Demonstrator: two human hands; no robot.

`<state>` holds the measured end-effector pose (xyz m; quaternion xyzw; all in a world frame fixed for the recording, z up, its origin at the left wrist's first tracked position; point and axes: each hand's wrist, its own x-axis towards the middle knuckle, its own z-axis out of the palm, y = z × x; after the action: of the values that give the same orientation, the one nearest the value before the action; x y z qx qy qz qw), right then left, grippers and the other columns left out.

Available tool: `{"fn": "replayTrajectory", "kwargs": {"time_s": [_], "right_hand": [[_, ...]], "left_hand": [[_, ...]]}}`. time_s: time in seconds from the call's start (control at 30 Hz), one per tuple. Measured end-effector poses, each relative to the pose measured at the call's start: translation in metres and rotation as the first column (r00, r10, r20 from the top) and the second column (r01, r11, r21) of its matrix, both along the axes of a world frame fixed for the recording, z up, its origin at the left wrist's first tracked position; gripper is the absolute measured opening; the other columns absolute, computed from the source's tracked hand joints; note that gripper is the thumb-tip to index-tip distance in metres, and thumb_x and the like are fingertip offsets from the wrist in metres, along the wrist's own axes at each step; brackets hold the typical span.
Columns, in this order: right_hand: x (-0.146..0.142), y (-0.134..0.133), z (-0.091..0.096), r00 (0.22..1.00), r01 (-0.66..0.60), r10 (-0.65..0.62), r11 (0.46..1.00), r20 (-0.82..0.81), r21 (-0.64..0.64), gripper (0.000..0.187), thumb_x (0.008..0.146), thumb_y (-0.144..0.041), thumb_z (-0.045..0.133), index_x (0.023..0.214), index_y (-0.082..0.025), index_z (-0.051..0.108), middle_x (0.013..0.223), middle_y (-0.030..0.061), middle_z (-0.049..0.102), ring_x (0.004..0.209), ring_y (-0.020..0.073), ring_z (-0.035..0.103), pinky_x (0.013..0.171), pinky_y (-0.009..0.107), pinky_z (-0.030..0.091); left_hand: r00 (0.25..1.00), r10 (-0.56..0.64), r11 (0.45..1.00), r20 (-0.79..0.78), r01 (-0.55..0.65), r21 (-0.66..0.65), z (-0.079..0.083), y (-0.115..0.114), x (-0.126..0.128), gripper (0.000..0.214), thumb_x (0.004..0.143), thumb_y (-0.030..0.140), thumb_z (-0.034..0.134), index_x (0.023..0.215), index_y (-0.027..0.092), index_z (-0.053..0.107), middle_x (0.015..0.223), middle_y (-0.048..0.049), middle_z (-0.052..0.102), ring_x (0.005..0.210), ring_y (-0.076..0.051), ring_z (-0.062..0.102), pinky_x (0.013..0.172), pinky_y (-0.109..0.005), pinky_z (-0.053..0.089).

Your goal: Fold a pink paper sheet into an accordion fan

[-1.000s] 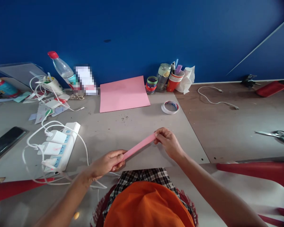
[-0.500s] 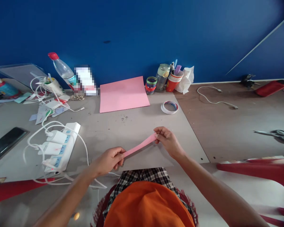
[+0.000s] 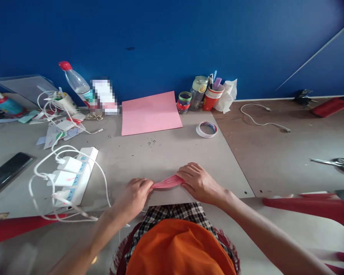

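Note:
A narrow strip of pleated pink paper (image 3: 167, 182) stretches between my two hands, just above or on the table near its front edge. My left hand (image 3: 139, 193) is closed on the strip's left end, and my right hand (image 3: 197, 182) grips the right end with the fingers bent over it. Fine fold lines run lengthwise along the part that shows. Both ends are hidden under my fingers. Farther back lies a flat pink paper sheet (image 3: 151, 114), with a roll of tape (image 3: 206, 130) to its right.
To the left is a white power strip (image 3: 86, 175) with chargers and looping cables, and a black phone (image 3: 10, 172). Along the blue wall stand a bottle (image 3: 77, 84), a jar (image 3: 184, 102) and red paper cups (image 3: 212, 98). Scissors (image 3: 332, 163) lie far right.
My hands have come closer together and my right hand has moved down. The paper has turned, so its pleats now show. The fingers lie flatter over its ends.

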<state>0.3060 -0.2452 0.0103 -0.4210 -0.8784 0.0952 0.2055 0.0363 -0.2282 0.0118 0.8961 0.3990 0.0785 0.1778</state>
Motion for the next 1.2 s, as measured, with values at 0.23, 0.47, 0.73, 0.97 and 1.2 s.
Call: {"fn": "replayTrajectory", "kwargs": {"time_s": [0.23,0.47,0.73,0.97,1.2], "right_hand": [[-0.004,0.000,0.010,0.991,-0.015,0.036,0.988,0.132,-0.155,0.017,0.091,-0.017,0.047,0.081,-0.016,0.061,0.079,0.0052,0.058,0.074,0.0153,0.050,0.070,0.029,0.036],[-0.008,-0.001,0.004,0.979,0.046,-0.001,0.975,0.203,-0.216,0.016,0.090,-0.018,0.050,0.077,-0.016,0.060,0.090,0.0073,0.054,0.083,0.0167,0.047,0.074,0.029,0.035],[-0.011,0.000,0.005,0.969,-0.020,0.076,0.972,0.234,-0.232,0.019,0.092,-0.021,0.048,0.078,-0.016,0.060,0.082,0.0046,0.057,0.076,0.0152,0.047,0.069,0.029,0.031],[-0.011,0.001,0.004,0.970,-0.046,0.102,0.969,0.223,-0.243,0.022,0.093,-0.020,0.045,0.075,-0.017,0.059,0.080,0.0041,0.057,0.071,0.0139,0.046,0.066,0.028,0.030],[-0.014,-0.002,-0.005,0.993,-0.018,0.040,0.982,0.112,-0.189,0.018,0.094,-0.017,0.041,0.086,-0.016,0.057,0.083,0.0056,0.058,0.074,0.0151,0.047,0.067,0.028,0.032]], "left_hand": [[0.998,-0.054,0.997,0.038,0.052,0.050,-0.004,-0.001,-0.001,0.013,0.091,0.015,0.045,0.094,0.018,0.057,0.095,-0.0058,0.057,0.090,-0.019,0.053,0.081,-0.034,0.045],[0.998,-0.031,0.996,-0.053,0.036,0.082,0.000,-0.004,0.009,0.011,0.089,0.015,0.047,0.091,0.017,0.058,0.095,-0.0064,0.054,0.088,-0.020,0.048,0.082,-0.036,0.045],[0.997,-0.055,0.992,-0.061,0.048,-0.120,0.006,-0.001,0.015,0.018,0.093,0.022,0.044,0.089,0.019,0.062,0.083,-0.0032,0.057,0.079,-0.017,0.054,0.076,-0.033,0.043],[1.000,-0.012,0.981,0.012,0.014,-0.196,0.007,0.001,0.014,0.022,0.093,0.026,0.045,0.085,0.019,0.064,0.086,-0.0039,0.055,0.078,-0.015,0.055,0.070,-0.027,0.044],[0.999,-0.036,0.999,-0.023,0.035,-0.025,-0.004,0.001,0.014,0.021,0.095,0.020,0.038,0.097,0.019,0.060,0.085,-0.0040,0.055,0.080,-0.016,0.054,0.075,-0.031,0.043]]}}
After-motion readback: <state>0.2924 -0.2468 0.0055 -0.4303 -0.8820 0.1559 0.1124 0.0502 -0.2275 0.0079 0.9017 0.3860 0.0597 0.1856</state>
